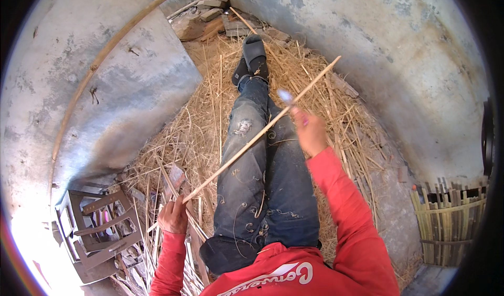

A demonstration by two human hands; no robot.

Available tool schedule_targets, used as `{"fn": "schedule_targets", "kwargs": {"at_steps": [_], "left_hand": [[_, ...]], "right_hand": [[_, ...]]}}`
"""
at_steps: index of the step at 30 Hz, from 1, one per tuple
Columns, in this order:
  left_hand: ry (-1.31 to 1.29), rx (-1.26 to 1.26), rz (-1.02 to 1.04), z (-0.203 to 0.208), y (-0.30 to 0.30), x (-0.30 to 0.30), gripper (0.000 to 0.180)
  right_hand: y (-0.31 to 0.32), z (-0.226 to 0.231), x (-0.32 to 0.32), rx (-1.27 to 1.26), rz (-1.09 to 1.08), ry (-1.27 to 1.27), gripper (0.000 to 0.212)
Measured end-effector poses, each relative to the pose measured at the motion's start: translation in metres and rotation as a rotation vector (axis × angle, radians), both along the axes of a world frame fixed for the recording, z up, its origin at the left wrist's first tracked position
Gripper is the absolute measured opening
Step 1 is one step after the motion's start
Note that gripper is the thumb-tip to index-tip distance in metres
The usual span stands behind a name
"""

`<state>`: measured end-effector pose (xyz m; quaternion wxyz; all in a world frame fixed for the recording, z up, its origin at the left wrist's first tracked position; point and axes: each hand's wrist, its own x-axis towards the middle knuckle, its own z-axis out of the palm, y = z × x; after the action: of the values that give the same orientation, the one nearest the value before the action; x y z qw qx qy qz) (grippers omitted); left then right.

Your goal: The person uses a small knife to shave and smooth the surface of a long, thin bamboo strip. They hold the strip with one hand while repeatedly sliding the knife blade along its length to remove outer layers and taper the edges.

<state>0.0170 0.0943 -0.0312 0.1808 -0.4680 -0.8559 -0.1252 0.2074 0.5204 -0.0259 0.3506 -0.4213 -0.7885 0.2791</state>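
head view: thin pale bamboo strip (262, 130), straw litter (336, 107)

Single head-worn fisheye view, close, straight down over lap, legs and straw-strewn floor (336, 112)

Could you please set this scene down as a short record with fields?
Setting: person seated on straw between concrete walls, legs stretched out
Left hand: closed on the near end of a thin stick
Right hand: closed on a small blade, blurred, against the stick
Stick: slants across the lap, far end up and to the right
Lap: curled shavings on the jeans
Left side: grey stool, long pole leaning on the wall
Right side: woven basket
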Motion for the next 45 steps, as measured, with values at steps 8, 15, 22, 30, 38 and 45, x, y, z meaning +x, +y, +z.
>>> {"fn": "schedule_targets", "kwargs": {"at_steps": [8, 15, 22, 30, 38, 45], "left_hand": [[0.049, 0.033, -0.027, -0.009, 0.002, 0.001, 0.034], [0.049, 0.04, -0.044, 0.01, 0.03, 0.014, 0.028], [0.016, 0.025, -0.002, -0.007, 0.002, 0.002, 0.031], [0.013, 0.09, -0.005, -0.014, -0.003, 0.009, 0.033], [-0.073, 0.023, 0.067, 0.003, 0.017, 0.027, 0.032], [-0.082, 0.035, 0.072, 0.01, 0.033, 0.032, 0.025]], "right_hand": [[0.106, 0.002, 0.017, 0.036, -0.166, -0.033, 0.057], [-0.079, 0.0, -0.002, -0.023, 0.342, -0.103, 0.051], [-0.025, -0.026, 0.0, 0.077, 0.063, 0.01, 0.05], [0.072, -0.013, -0.003, 0.115, -0.076, 0.051, 0.047], [-0.044, -0.019, -0.002, -0.025, 0.097, 0.041, 0.053], [-0.044, 0.009, 0.008, -0.194, 0.284, -0.078, 0.053]]}}
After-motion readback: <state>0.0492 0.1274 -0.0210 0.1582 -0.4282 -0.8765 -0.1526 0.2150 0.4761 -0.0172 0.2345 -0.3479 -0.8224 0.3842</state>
